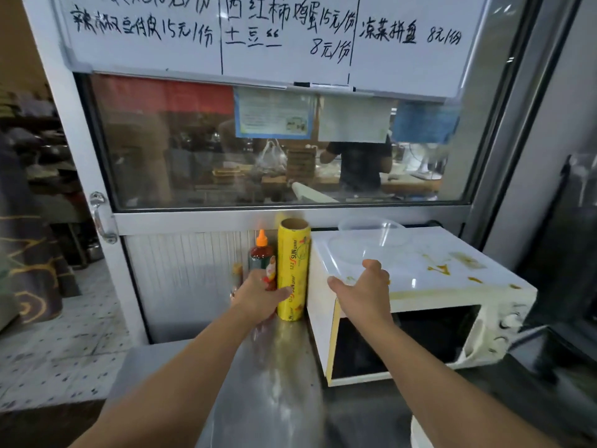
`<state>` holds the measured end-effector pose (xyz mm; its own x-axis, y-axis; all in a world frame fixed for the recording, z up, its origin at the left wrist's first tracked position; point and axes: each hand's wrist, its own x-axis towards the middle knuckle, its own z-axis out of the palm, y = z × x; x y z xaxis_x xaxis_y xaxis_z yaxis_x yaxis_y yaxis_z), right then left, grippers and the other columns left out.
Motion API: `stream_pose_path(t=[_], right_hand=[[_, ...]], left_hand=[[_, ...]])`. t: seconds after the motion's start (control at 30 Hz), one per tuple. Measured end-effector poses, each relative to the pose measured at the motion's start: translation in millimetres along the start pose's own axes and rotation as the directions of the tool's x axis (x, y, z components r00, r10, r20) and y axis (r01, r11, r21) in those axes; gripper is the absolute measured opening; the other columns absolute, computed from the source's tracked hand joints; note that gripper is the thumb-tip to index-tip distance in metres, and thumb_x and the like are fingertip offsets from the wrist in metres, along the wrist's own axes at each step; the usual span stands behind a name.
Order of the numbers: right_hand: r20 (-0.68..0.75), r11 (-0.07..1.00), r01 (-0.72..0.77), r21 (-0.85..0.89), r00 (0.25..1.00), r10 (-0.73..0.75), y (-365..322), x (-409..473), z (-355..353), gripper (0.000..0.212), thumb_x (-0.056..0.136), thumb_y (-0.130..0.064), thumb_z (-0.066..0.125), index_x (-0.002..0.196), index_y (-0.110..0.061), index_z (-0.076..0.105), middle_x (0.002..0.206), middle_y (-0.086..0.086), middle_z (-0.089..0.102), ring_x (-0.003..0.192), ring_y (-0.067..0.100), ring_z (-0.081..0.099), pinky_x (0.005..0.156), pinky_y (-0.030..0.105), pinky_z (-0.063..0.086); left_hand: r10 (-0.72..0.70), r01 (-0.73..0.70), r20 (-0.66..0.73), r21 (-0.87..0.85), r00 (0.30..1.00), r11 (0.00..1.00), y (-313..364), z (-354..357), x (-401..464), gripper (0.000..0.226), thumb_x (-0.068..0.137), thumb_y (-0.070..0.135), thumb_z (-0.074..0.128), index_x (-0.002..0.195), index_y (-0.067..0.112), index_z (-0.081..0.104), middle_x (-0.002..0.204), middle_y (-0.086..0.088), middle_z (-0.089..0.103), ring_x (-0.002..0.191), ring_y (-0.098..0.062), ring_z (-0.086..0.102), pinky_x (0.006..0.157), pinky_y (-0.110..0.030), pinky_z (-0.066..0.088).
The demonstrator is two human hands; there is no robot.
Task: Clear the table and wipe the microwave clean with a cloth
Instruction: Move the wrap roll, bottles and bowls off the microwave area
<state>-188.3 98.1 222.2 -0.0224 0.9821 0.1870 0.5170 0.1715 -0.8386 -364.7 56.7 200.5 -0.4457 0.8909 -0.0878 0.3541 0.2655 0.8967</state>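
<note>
Yellow wrap roll [293, 273] gripped, touching microwave [420, 279] edge
</note>
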Motion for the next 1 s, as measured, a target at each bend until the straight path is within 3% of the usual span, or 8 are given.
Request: stream_pose_path(t=[0.2, 0.33, 0.47, 0.57, 0.63, 0.77, 0.9, 1.0], right_hand=[[-0.063, 0.999, -0.045, 0.003, 0.997, 0.045, 16.6, 8.6, -49.0, 0.075, 0.080, -0.036, 0.070, 0.138, -0.011, 0.030, 0.134, 0.008, 0.034, 0.109, 0.026, 0.052, 0.079, 0.034, 0.047], [-0.094, 0.998, -0.062, 0.000, 0.994, 0.062, 32.7, 19.2, -78.0, 0.073, 0.081, -0.036, 0.069, 0.137, -0.011, 0.031, 0.135, 0.009, 0.033, 0.098, 0.022, 0.051, 0.072, 0.030, 0.042], [-0.102, 0.997, -0.082, 0.014, 0.991, 0.083, 48.7, 28.6, -101.6, 0.072, 0.081, -0.037, 0.069, 0.137, -0.011, 0.032, 0.137, 0.008, 0.033, 0.103, 0.024, 0.052, 0.073, 0.029, 0.040], [-0.107, 0.997, -0.076, 0.008, 0.991, 0.076, 61.7, 37.6, -117.7, 0.070, 0.082, -0.038, 0.068, 0.137, -0.012, 0.033, 0.137, 0.008, 0.034, 0.089, 0.016, 0.044, 0.067, 0.025, 0.037], [-0.107, 0.997, -0.074, -0.004, 0.992, 0.073, 71.8, 45.3, -126.7, 0.069, 0.082, -0.039, 0.067, 0.136, -0.013, 0.034, 0.135, 0.007, 0.035, 0.086, 0.014, 0.041, 0.061, 0.023, 0.034], [-0.087, 0.997, -0.076, 0.005, 0.993, 0.076, 90.9, 66.4, -136.6, 0.066, 0.082, -0.039, 0.067, 0.134, -0.012, 0.036, 0.134, 0.007, 0.036, 0.091, 0.013, 0.041, 0.071, 0.026, 0.036], [-0.053, 0.998, -0.062, 0.007, 0.997, 0.062, 105.8, 87.7, -136.3, 0.066, 0.082, -0.041, 0.067, 0.133, -0.014, 0.036, 0.133, 0.004, 0.035, 0.088, 0.012, 0.040, 0.056, 0.017, 0.031], [-0.035, 0.999, -0.045, 0.000, 0.998, 0.045, 117.6, 101.0, -133.9, 0.066, 0.082, -0.041, 0.067, 0.133, -0.014, 0.036, 0.133, 0.004, 0.036, 0.086, 0.011, 0.038, 0.053, 0.011, 0.026]], left_hand=[[0.009, -0.009, 0.030, 0.013, 0.999, 1.000, 35.2, 36.9, 6.0, 0.070, 0.084, 0.039, 0.066, 0.141, 0.014, 0.036, 0.136, -0.008, 0.047, 0.118, -0.025, 0.050, 0.086, -0.029, 0.042], [0.014, -0.013, 0.035, -0.016, 0.999, 1.000, 56.5, 65.9, 6.4, 0.067, 0.084, 0.040, 0.065, 0.140, 0.017, 0.037, 0.091, 0.004, 0.051, 0.095, -0.023, 0.055, 0.075, -0.029, 0.043], [0.024, -0.025, 0.031, 0.031, 0.999, 0.999, 76.3, 89.9, 5.4, 0.065, 0.085, 0.043, 0.062, 0.140, 0.019, 0.037, 0.117, -0.004, 0.049, 0.096, -0.021, 0.050, 0.078, -0.030, 0.041], [0.029, -0.028, 0.053, -0.018, 0.998, 0.999, 87.7, 109.1, 10.3, 0.065, 0.087, 0.041, 0.061, 0.141, 0.016, 0.034, 0.137, -0.008, 0.045, 0.096, -0.020, 0.048, 0.080, -0.032, 0.041], [0.026, -0.024, 0.027, -0.058, 0.999, 0.998, 94.1, 123.5, 13.9, 0.064, 0.087, 0.041, 0.061, 0.139, 0.015, 0.035, 0.135, -0.010, 0.047, 0.100, -0.023, 0.053, 0.079, -0.033, 0.043], [-0.011, 0.008, -0.054, -0.056, 0.998, 0.998, 109.2, 150.8, 29.5, 0.067, 0.087, 0.045, 0.059, 0.141, 0.015, 0.033, 0.135, -0.011, 0.048, 0.114, -0.030, 0.055, 0.095, -0.043, 0.047], [-0.027, 0.022, -0.200, -0.028, 0.979, 0.999, 123.3, 167.6, 57.0, 0.071, 0.089, 0.047, 0.055, 0.143, 0.010, 0.028, 0.131, -0.014, 0.053, 0.112, -0.031, 0.056, 0.082, -0.035, 0.045], [-0.115, 0.097, -0.255, -0.081, 0.960, 0.992, 128.5, 173.0, 77.9, 0.070, 0.088, 0.049, 0.053, 0.139, 0.006, 0.033, 0.119, -0.014, 0.061, 0.103, -0.029, 0.063, 0.085, -0.039, 0.052]])
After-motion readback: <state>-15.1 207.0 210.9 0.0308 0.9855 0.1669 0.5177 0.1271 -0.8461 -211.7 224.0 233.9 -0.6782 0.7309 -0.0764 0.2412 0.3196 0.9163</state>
